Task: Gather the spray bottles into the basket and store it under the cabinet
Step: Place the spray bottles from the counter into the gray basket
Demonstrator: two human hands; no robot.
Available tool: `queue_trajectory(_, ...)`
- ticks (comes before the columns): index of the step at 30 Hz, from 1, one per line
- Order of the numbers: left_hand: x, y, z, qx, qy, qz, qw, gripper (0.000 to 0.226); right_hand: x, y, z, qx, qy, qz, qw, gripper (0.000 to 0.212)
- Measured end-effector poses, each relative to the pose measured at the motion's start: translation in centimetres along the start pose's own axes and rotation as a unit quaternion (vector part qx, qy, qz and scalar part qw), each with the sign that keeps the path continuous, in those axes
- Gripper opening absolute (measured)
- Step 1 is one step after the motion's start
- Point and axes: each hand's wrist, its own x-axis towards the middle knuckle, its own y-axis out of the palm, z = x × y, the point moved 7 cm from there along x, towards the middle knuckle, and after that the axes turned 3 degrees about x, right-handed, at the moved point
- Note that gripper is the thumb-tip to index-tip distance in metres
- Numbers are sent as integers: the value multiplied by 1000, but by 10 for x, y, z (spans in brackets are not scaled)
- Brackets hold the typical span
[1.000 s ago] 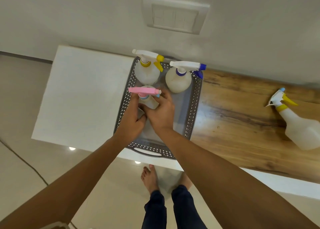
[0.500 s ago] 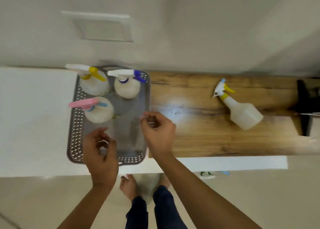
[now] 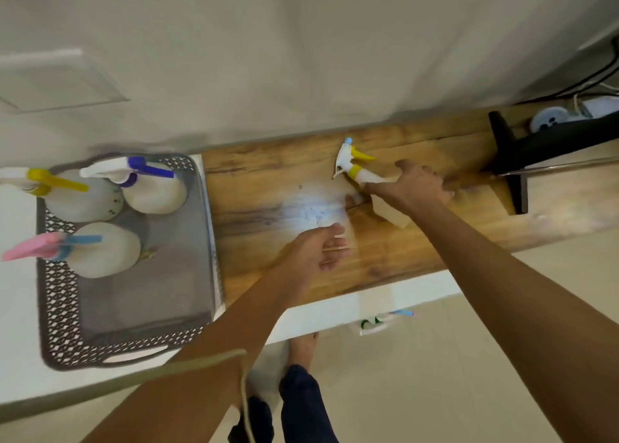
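Note:
A grey perforated basket (image 3: 209,241) stands on the white counter at the left. Three white spray bottles stand upright in its far half: one with a yellow trigger (image 3: 80,201), one with a blue trigger (image 3: 157,194), one with a pink trigger (image 3: 104,251). A fourth spray bottle (image 3: 355,169), with a yellow trigger, lies on its side on the wooden counter (image 3: 268,208) to the right. My right hand (image 3: 415,188) lies over its body with the fingers curled around it. Between basket and bottle, my left hand (image 3: 318,251) hovers with fingers apart, holding nothing.
A black stand (image 3: 509,161) sits on the wood at the far right, with a white round device (image 3: 549,121) and cables behind it. A switch panel (image 3: 57,80) is on the wall. Another spray bottle (image 3: 378,322) lies on the floor near my feet.
Both hands left the pink-trigger bottle standing in the basket and moved right. My right hand reached the lying bottle; my left hand came out over the wood. The view swung to the right.

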Motion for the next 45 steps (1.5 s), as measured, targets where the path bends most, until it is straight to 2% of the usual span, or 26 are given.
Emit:
queue_trajectory(3,23,35,-5,-22,-22,64,997,63,14,12,-4,27,-5,62,998,102)
queue_trajectory(5,34,47,-7,-38,-38,78,996,72,19,21,-7,42,-9,71,997,92)
queue_trajectory(10,31,51,-13,-89,-50,92,990,74,1,33,-6,114,-29,41,992,74)
queue_trajectory(12,18,42,-17,-55,-29,60,996,71,-20,33,-4,162,-54,12,985,73)
queue_trajectory(15,-10,16,-29,34,51,-8,998,57,-63,36,13,258,-105,-16,960,67)
queue_trajectory(18,-41,-20,-40,93,164,-88,978,27,-108,47,43,313,-165,-54,934,60)
queue_trajectory(19,-55,-33,-43,90,193,-111,971,26,-124,52,56,326,-180,-65,926,60)
queue_trajectory(20,-69,-48,-46,90,217,-139,962,35,-140,58,71,336,-196,-76,918,61)
queue_trajectory(23,-109,-95,-58,137,278,-231,922,58,-185,75,113,375,-234,-96,892,62)
queue_trajectory(26,-140,-141,-70,184,335,-302,873,41,-217,87,152,428,-245,-85,866,64)
queue_trajectory(29,-163,-184,-79,232,370,-355,826,24,-238,103,190,423,-280,-43,861,66)
queue_trajectory(32,-167,-220,-76,242,401,-359,808,39,-245,123,213,396,-304,0,866,55)
queue_trajectory(35,-154,-251,-61,234,399,-351,814,51,-243,144,224,369,-301,21,879,55)
queue_trajectory(38,-137,-267,-48,218,403,-347,819,44,-236,163,230,344,-301,9,889,53)
queue_trajectory(41,-124,-275,-38,216,410,-385,798,38,-228,180,235,328,-306,-11,894,34)
queue_trajectory(45,-108,-279,-31,183,405,-382,810,36,-217,195,238,307,-300,-26,903,28)
